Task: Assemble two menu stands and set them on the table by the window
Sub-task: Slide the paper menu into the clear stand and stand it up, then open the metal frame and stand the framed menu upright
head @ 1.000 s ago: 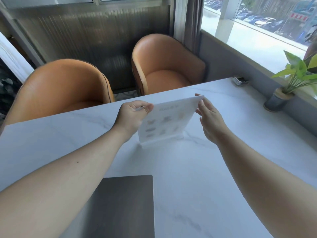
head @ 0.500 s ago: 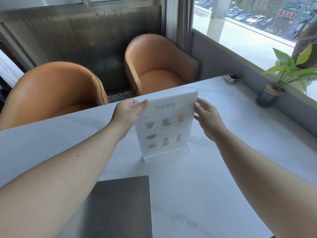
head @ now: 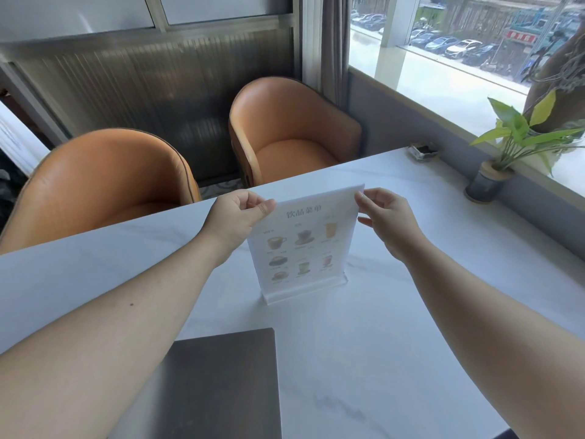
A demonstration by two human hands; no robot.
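Two orange chairs (head: 278, 131), potted plant (head: 506, 153)

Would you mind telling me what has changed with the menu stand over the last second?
The menu stand has been tipped from leaning back to standing upright on the table, its printed face now readable. The left hand still pinches the top left corner; the right hand stays at the top right corner. The dark grey board, potted plant and chairs have not moved.

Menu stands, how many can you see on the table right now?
1. The menu stand stands upright mid-table, its top corners pinched by the left hand and right hand. No second stand is in view; one may lie outside the frame.
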